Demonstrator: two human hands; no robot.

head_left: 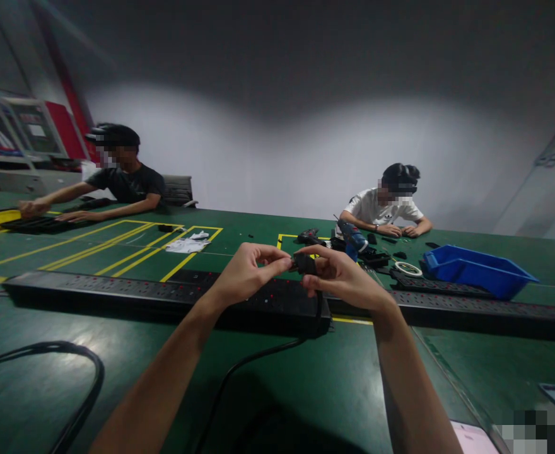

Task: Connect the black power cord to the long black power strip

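Note:
In the head view my right hand (338,274) is closed around a black plug (304,263), thumb below and fingers above. My left hand (251,272) pinches at the plug's left end with thumb and forefinger; whether a small part sits between those fingertips is too small to tell. From the plug a black cable (258,355) drops over the front of a long black power strip (116,293) and runs down the table. Both hands are held above the strip's right end, where small red lights show.
A second black strip (495,309) lies to the right, with a blue bin (476,268) behind it. A cordless drill (352,236) stands among black parts. Looped cable (93,378) lies front left. Two people sit across the green table (353,378); white gloves (188,243) lie mid-table.

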